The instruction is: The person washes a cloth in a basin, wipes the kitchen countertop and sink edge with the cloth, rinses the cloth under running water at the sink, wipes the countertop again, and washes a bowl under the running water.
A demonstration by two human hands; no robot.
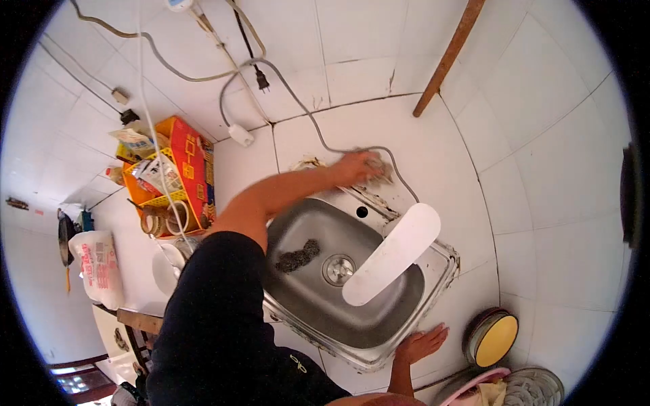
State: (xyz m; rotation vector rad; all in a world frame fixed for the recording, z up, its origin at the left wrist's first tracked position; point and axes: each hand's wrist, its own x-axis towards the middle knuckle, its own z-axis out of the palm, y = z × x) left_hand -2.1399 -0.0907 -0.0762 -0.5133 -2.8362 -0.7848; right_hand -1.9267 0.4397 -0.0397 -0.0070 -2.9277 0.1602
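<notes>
The left hand (353, 169) has its fingers clamped on a cloth (384, 176) behind the sink (325, 308). Just beside this sink, the right hand (420, 345) is on the tabletop (467, 291), fingers slightly apart.

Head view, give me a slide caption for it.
Left hand holding a crumpled cloth beside a steel sink, right hand open near the sink's rim.

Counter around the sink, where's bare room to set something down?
Bare counter shows between the grey cable and right wall, and between the orange box and left forearm. Crowded: where the right hand lies between sink and yellow-topped container.
</notes>
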